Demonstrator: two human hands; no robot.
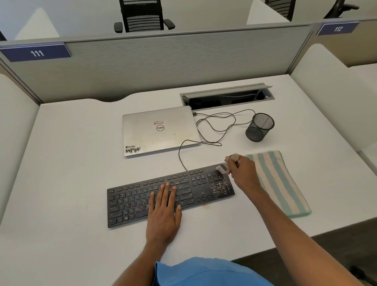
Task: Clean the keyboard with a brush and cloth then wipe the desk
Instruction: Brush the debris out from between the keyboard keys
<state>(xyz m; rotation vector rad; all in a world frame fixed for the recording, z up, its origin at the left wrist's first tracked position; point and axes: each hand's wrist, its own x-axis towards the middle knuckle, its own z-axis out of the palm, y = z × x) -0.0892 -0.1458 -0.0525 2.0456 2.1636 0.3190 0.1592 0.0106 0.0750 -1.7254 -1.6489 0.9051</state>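
Note:
A black keyboard point(132, 200) lies on the white desk point(66, 168), with pale dust specks over its number pad at the right end. My left hand point(164, 212) lies flat on the middle keys, fingers straight. My right hand point(242, 171) grips a small brush point(222, 168), whose bristles touch the keyboard's top right corner. A striped green and cream cloth point(276, 182) lies flat on the desk just right of the keyboard, partly under my right wrist.
A closed silver laptop point(157, 131) sits behind the keyboard, with a tangled black cable point(214, 127) running to it. A black mesh pen cup point(259, 127) stands at the right. An open cable hatch point(226, 96) is set in the desk's back. Grey partition behind.

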